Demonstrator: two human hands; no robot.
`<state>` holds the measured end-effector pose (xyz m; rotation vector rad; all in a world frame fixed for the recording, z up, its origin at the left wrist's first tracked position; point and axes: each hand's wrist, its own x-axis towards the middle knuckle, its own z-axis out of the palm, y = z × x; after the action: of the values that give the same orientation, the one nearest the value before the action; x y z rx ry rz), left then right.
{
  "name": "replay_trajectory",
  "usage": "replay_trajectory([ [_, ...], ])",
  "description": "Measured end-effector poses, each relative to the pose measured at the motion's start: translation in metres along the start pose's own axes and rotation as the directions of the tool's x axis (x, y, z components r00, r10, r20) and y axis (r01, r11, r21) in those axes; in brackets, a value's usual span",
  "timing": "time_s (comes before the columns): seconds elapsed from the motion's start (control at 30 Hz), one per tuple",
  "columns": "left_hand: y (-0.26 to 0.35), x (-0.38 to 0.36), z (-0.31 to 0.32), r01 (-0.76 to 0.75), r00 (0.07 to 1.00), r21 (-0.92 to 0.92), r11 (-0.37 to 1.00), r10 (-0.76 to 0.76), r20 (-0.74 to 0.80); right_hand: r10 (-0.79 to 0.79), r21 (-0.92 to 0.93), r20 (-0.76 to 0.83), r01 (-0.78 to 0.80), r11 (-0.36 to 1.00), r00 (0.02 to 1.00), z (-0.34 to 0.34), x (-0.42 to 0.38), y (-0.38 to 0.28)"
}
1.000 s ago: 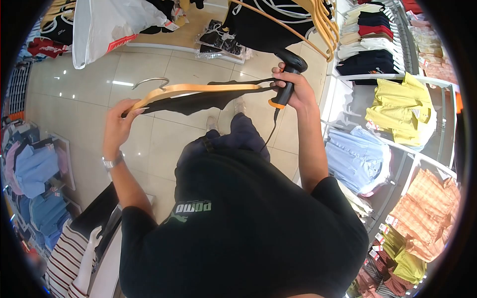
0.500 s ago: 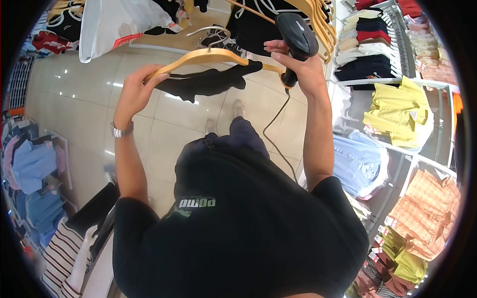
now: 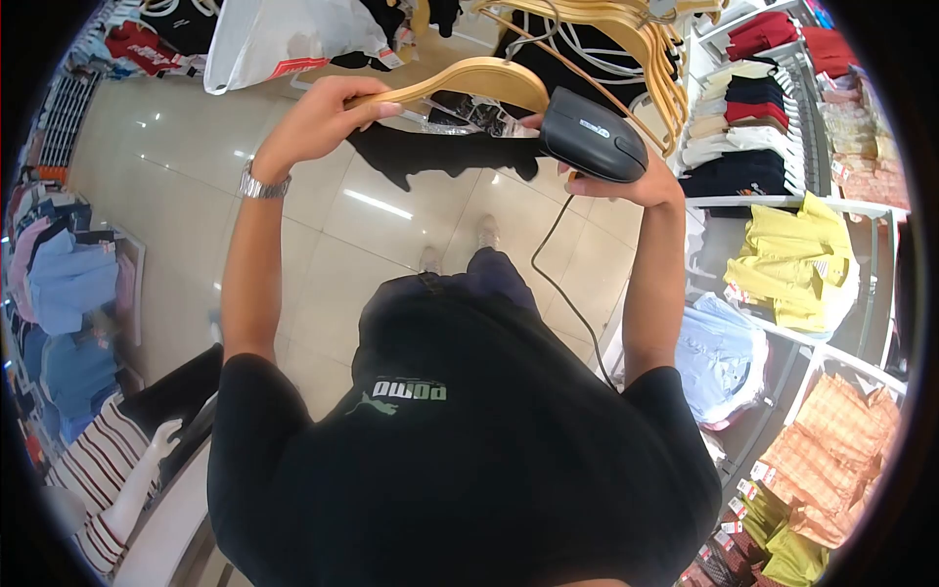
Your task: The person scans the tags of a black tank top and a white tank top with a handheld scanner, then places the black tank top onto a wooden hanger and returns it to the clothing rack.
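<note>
My left hand (image 3: 323, 125) is closed around one end of a wooden clothes hanger (image 3: 479, 78), which has a metal hook. A black garment (image 3: 430, 157) hangs from the hanger, above the floor. My right hand (image 3: 646, 184) grips a black barcode scanner (image 3: 593, 137), whose head covers most of the fingers and the hanger's other end. Whether the right fingers also touch the hanger is hidden. A dark cable (image 3: 559, 279) curves down from the scanner towards my right arm.
Several wooden hangers (image 3: 657, 73) are crowded on a rail ahead. A white bag (image 3: 284, 39) is at the upper left. Shelves on the right bear yellow shirts (image 3: 797, 259), blue shirts (image 3: 724, 352) and orange checked clothes (image 3: 831, 450). At lower left is a mannequin arm (image 3: 137, 489).
Both hands have moved up and right with the hanger and garment, closer to the hanger rail. The scanner has tipped from upright to nearly level, its head now nearer the hanger.
</note>
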<state>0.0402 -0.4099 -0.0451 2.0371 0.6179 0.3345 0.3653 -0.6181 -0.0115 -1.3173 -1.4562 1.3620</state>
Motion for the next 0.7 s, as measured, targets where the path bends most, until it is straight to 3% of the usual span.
replay_trajectory([
  [0.07, 0.008, 0.006, -0.004, 0.02, 0.997, 0.014, 1.0, -0.021, 0.08, 0.037, -0.001, 0.018, -0.037, 0.999, 0.999, 0.001, 0.0, -0.008],
  [0.2, -0.002, 0.011, -0.013, 0.025, 0.985, -0.069, 0.997, -0.012, 0.174, 0.003, -0.026, -0.094, -0.006, 1.0, 0.996, 0.008, -0.004, -0.01],
  [0.3, 0.002, 0.005, -0.015, 0.11, 0.984, -0.256, 0.961, -0.068, 0.167, -0.041, -0.069, -0.13, 0.032, 0.997, 0.991, 0.018, -0.019, 0.0],
  [0.33, 0.0, 0.004, -0.017, 0.106, 0.983, -0.246, 0.963, -0.064, 0.172, -0.008, -0.133, -0.111, -0.006, 0.991, 0.994, 0.012, -0.026, 0.011],
  [0.43, -0.008, 0.0, -0.017, 0.096, 0.983, -0.23, 0.968, -0.056, 0.172, -0.166, -0.25, -0.133, 0.129, 0.96, 0.977, 0.022, -0.044, 0.035],
  [0.5, -0.013, -0.004, -0.015, 0.084, 0.986, -0.229, 0.97, -0.048, 0.158, -0.17, -0.202, -0.163, 0.136, 0.97, 0.972, 0.03, -0.051, 0.043],
  [0.7, -0.032, 0.0, -0.03, 0.434, 0.889, 0.113, 0.894, -0.445, 0.111, -0.192, -0.123, -0.182, 0.171, 0.977, 0.964, 0.047, -0.067, 0.056],
])
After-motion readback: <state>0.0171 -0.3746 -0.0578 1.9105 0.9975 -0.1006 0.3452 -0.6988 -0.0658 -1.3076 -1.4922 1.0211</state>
